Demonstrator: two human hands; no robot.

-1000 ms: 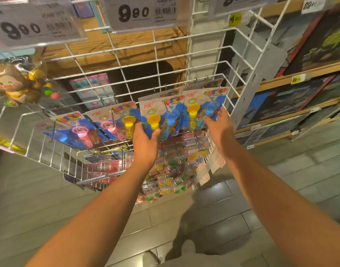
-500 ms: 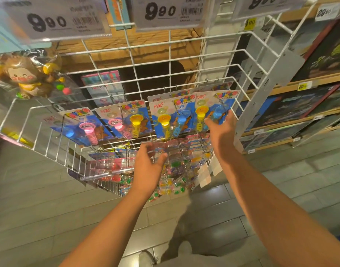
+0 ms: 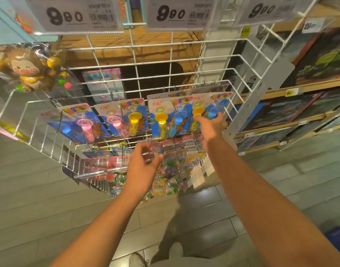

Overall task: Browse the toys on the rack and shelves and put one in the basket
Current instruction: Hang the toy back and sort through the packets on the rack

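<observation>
Grasping the rightmost blister card (image 3: 210,110) on the white wire rack (image 3: 184,60), the right hand (image 3: 209,126) curls its fingers over the card's lower part. The card hangs from a peg with its long axis roughly vertical, printed face toward the camera, yellow and blue toys inside pointing downward. Three similar cards (image 3: 126,118) hang in a row to the left of that hand. The left hand (image 3: 144,166) is lower, fingers loosely spread and unclenched, its fingertips at small clear packets (image 3: 176,151) on the tier below; whether they touch cannot be told. Well left of both hands hangs a bagged monkey toy (image 3: 28,70). Price tags (image 3: 72,14) sit above. Wooden shelves (image 3: 300,87) of flat boxes stand to the right. Grey floor tiles (image 3: 40,209) lie beneath the arms.
</observation>
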